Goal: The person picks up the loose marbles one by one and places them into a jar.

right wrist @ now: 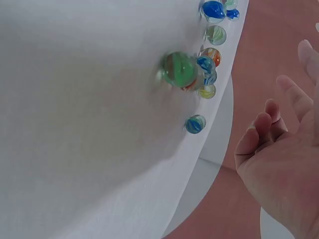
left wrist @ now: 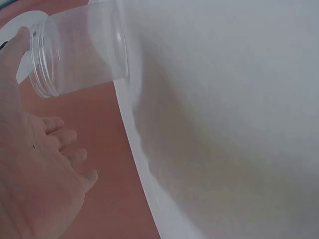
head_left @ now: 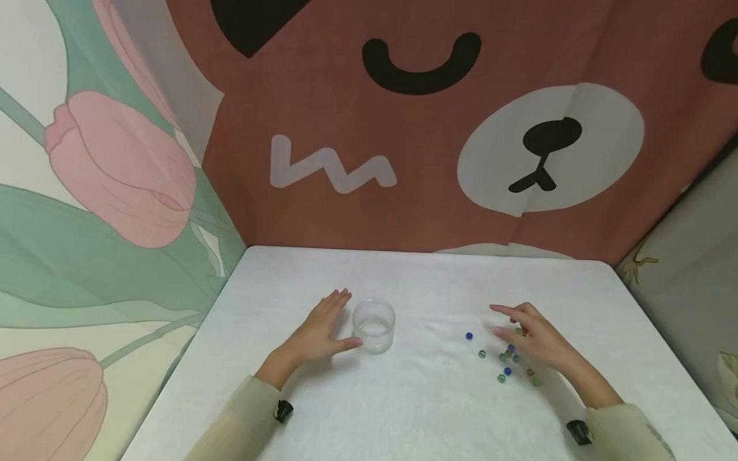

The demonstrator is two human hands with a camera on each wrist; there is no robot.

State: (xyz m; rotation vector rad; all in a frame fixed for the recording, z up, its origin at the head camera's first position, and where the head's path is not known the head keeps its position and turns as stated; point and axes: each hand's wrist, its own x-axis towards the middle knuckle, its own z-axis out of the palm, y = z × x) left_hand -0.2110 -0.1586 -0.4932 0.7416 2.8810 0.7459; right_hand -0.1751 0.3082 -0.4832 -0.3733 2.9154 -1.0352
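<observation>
A transparent plastic jar (head_left: pixel 373 330) stands upright on the white table, with no lid on it and nothing visible inside. Beside it, my left hand (head_left: pixel 317 333) is spread, thumb tip right at the jar's wall; the left wrist view shows that thumb at the threaded rim of the jar (left wrist: pixel 82 50). Over on the right, my right hand (head_left: pixel 536 336) hovers above several glass marbles (head_left: pixel 501 378), thumb and index finger extended apart, the other fingers curled loosely, nothing between them. A green marble (right wrist: pixel 180 68) looks largest in the right wrist view. Some marbles are partly hidden under the hand.
A blue marble (head_left: pixel 469 335) and a green one lie at the left of the marble group. The white tabletop (head_left: pixel 403 410) reaches back to a brown cloth backdrop (head_left: pixel 323 218) with a cartoon bear face. Flower-printed cloth (head_left: pixel 121 166) hangs at the left.
</observation>
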